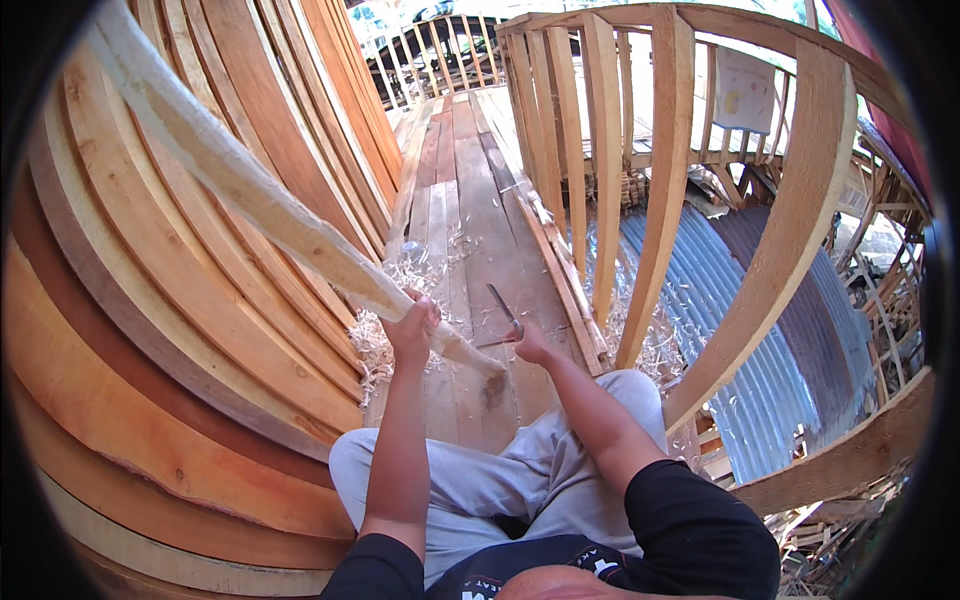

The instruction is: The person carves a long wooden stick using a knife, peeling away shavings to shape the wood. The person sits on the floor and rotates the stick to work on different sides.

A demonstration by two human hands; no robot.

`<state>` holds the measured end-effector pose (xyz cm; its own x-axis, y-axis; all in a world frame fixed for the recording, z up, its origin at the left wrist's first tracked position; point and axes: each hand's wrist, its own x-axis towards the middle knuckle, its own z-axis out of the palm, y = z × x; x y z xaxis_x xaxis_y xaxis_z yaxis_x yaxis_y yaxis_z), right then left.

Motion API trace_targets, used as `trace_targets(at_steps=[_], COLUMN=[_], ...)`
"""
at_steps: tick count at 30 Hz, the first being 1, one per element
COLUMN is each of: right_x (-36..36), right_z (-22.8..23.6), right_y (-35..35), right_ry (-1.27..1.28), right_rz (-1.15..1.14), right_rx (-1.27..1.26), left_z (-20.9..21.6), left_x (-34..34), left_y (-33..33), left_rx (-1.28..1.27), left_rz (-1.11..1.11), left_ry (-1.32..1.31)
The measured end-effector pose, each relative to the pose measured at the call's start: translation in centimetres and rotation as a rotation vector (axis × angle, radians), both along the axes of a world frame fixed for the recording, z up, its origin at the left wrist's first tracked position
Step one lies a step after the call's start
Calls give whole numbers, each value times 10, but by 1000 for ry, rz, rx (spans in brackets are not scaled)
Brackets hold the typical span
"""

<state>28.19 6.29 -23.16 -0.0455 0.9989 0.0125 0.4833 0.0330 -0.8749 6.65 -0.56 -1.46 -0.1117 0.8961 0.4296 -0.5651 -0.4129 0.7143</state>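
Note:
My left hand (412, 328) is wrapped round a long pale wooden pole (285, 235), close to its lower end. The pole slants from the upper left down to the floor between my knees, and its tip looks darker and tapered. In my right hand (530, 343) is a knife (503, 306), its narrow blade pointing up and away from me. The blade is a little to the right of the pole and apart from it. My fingers hide most of the knife's handle. Curled wood shavings (375, 350) lie beside the pole.
Long boards (200, 200) stand stacked along my left. A slatted wooden railing (680, 170) runs along my right, with corrugated metal sheets (700, 290) below it. The plank floor (470, 220) stretches ahead, strewn with shavings. A small roundish object (411, 249) lies among them.

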Motion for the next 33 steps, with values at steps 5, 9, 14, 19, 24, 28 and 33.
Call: trace_targets(at_steps=[5,9,14,19,24,28,33], right_x=[1,-4,-12,-22,-53,-64,-44], right_z=[21,48,60,77,113,120,92], right_y=[-23,-41,-44,-39,-56,-55,-44], right_ry=[-59,-81,-139,-106,-117,-58,86], right_rz=[-129,-170,-211,-229,-247,-290,-277], right_rx=[23,15,84,107,139,106,69], left_z=[-3,-6,-7,-2,-3,1,5], left_x=[7,16,23,31,16,15,30], left_y=[8,10,11,5,-2,-8,0], left_rx=[5,-1,-29,-12,-27,-19,-37], left_rz=[9,45,46,46,86,75,105], left_ry=[20,43,122,68,62,114,118])
